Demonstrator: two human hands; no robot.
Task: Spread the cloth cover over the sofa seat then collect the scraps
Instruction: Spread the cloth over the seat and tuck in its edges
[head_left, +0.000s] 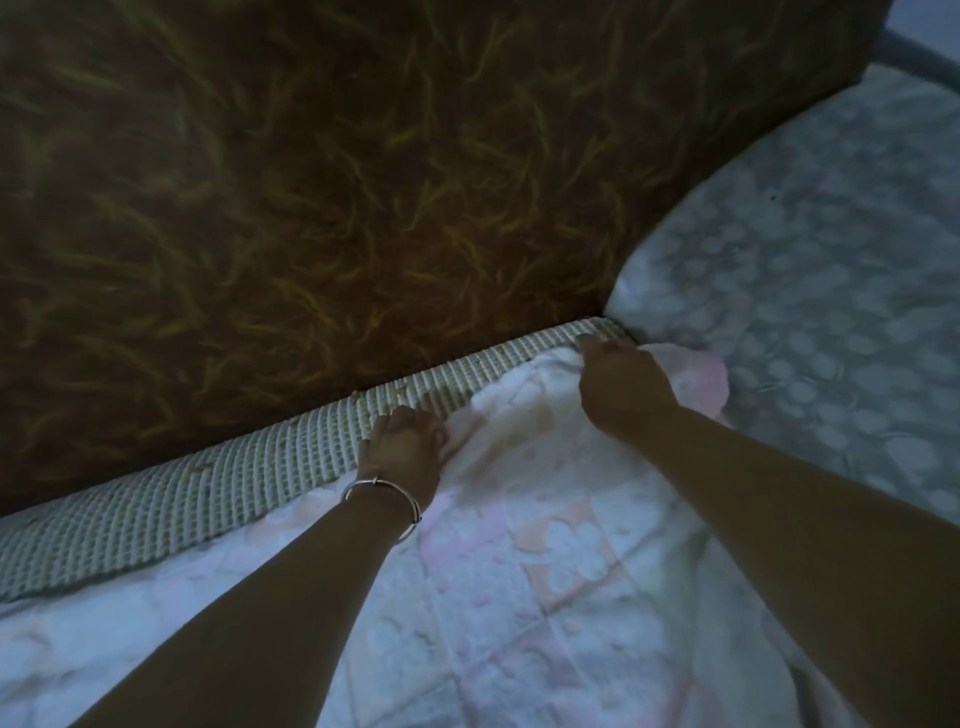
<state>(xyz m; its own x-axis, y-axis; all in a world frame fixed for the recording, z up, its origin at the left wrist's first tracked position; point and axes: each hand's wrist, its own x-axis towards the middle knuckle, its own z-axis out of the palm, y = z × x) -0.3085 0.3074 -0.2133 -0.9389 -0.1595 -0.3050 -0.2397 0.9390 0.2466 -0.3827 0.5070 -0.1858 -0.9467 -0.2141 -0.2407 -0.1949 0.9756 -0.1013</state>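
left hand (405, 441): closed on the far edge of the cloth cover (519, 545); the fingers are curled into the fabric where it meets the woven mat (208, 499). a bangle (384, 501) is worn at the wrist.
right hand (621, 387): pinched on the same edge, further forward and to the right, close to the corner where the sofa back (363, 182) ends.
cloth cover: a pale quilted floral cloth, spread beneath both forearms and toward the wearer; its far edge is bunched between the two hands.
long axis: the cover's edge runs from the left hand up and rightward to the right hand, roughly parallel to the base of the sofa back.
gap: a strip of woven mat is left bare just beyond the fingers, wider to the left of the left hand.
nearer hand: the right hand is judged nearer the corner; the left is nearer the uncovered strip.
arm pose: both arms are stretched forward, palms down.
next move: a push of the edge away from the hands, toward the back, seems called for.
beyond right hand: a spotted grey cloth (805, 286) lies there.
scraps: none can be made out.
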